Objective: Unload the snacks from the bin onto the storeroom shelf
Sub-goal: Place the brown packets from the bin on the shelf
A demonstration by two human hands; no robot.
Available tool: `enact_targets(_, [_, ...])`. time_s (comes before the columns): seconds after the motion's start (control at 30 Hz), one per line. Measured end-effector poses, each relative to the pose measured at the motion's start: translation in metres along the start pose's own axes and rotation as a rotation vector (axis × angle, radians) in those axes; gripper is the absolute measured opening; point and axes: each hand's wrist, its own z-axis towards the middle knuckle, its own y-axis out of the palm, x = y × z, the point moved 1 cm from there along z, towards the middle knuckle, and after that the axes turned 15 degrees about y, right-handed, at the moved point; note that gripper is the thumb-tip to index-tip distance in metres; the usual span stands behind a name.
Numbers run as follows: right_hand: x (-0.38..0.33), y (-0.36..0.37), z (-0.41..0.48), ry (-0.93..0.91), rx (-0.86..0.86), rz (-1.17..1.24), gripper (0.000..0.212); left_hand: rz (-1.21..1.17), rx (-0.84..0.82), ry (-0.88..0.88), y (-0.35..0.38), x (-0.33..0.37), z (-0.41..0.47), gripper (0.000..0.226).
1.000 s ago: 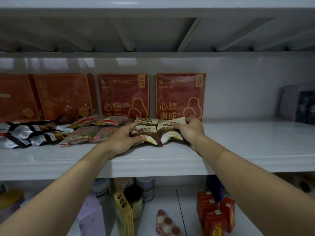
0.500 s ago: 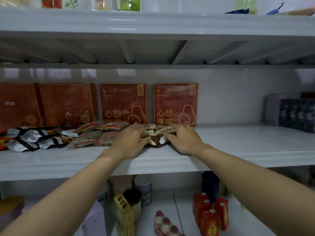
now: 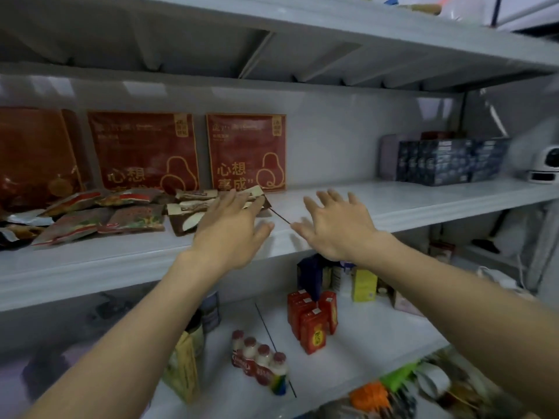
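— Both hands had come off the brown snack packets (image 3: 187, 217).
— Agreed. Those lay flat on the shelf (image 3: 393, 201), left of its middle. Above the shelf's front edge hung the left hand (image 3: 230, 234) and right hand (image 3: 335, 228), fingers spread wide, holding nothing.

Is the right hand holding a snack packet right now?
No, the right hand is open with fingers spread above the shelf, holding nothing.

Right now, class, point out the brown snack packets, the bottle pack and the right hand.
brown snack packets (image 3: 184, 220), head view, front packet's face
bottle pack (image 3: 261, 368), head view, a middle bottle's body
right hand (image 3: 335, 228), head view, back of hand
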Motion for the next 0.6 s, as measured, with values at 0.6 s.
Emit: enact_targets(0.6, [0.218, 0.047, -0.206, 0.419, -0.138, -0.229, 0.073, -0.343, 0.165, 0.314, 0.069, 0.291, -0.017, 0.066])
